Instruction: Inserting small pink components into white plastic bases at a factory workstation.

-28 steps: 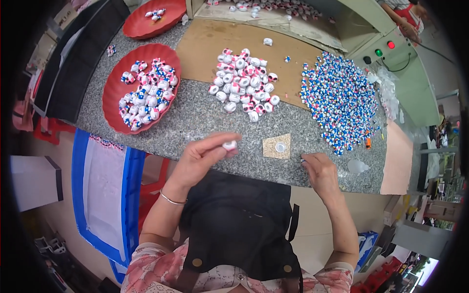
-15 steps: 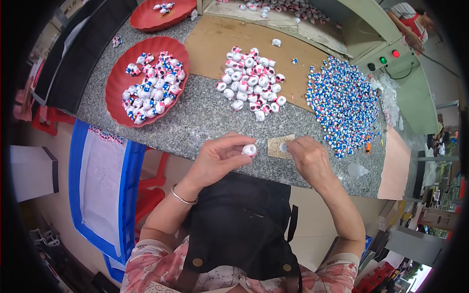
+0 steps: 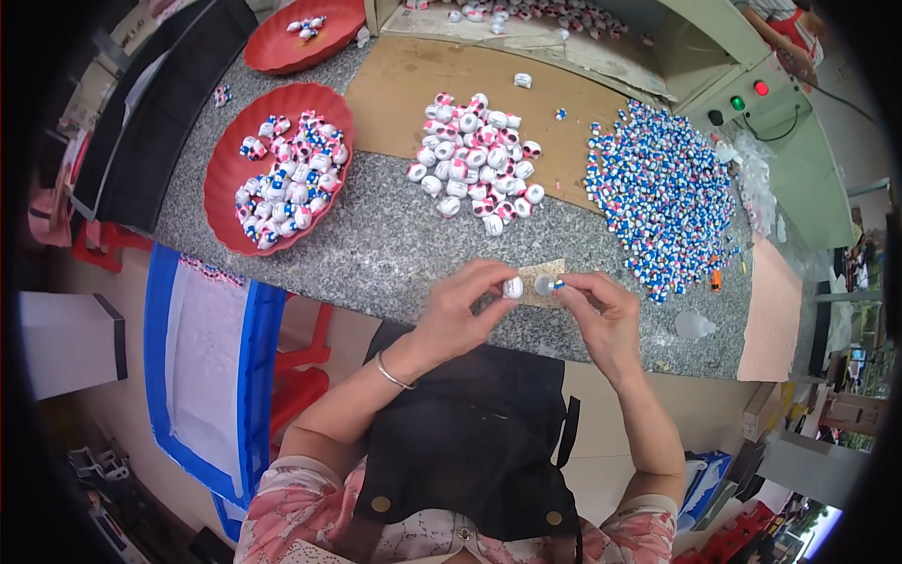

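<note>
My left hand [image 3: 467,305] pinches a small white figurine head [image 3: 513,288] between thumb and fingertips. Facing it, my right hand [image 3: 601,310] grips a tiny blue-and-white figurine piece [image 3: 559,285]; a small gap separates the two parts. Between the hands, a small round clear dish [image 3: 543,284] rests on a tan speckled pad [image 3: 556,268] near the counter's front edge. Beyond them lies a heap of white-and-pink figurine heads [image 3: 474,155]. A wide pile of small blue-and-white pieces [image 3: 658,202] spreads to the right.
On the left stands a red scalloped bowl [image 3: 214,179] of figurines, with another red bowl [image 3: 272,58] behind it. A green machine housing [image 3: 789,150] borders the back right. A clear dropper bottle [image 3: 693,324] lies right of my hand. A blue-rimmed tray [image 3: 254,376] sits below the counter.
My right hand has lifted off the dish and now holds a blue-and-white figurine piece up. My left hand has moved right with the head, turning it. The view has shifted slightly.
</note>
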